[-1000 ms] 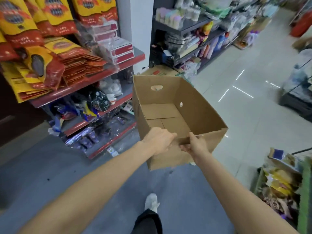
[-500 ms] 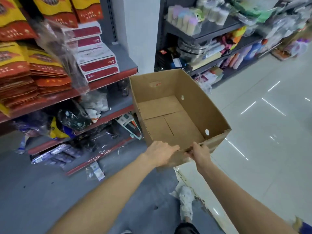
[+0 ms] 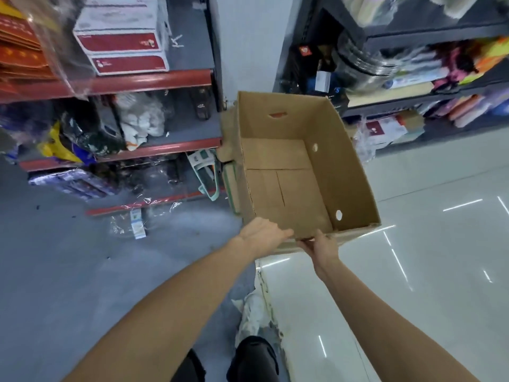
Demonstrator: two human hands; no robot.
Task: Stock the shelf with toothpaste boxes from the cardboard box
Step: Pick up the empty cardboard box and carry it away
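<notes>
We hold the cardboard box [image 3: 300,172] in the air just right of the red-edged shelf [image 3: 154,79], left hand [image 3: 261,235] and right hand [image 3: 322,244] both pinching its near rim. Empty, it looks light and stiff. Its mouth faces up, long axis running away from us.

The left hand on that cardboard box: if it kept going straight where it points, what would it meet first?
Probably the box's own inside: the left hand points across the near rim of the empty cardboard box, toward its right wall. Depth is unclear.

Both hands [image 3: 292,241] on cardboard box [image 3: 349,166] rim — apparently empty inside.
</notes>
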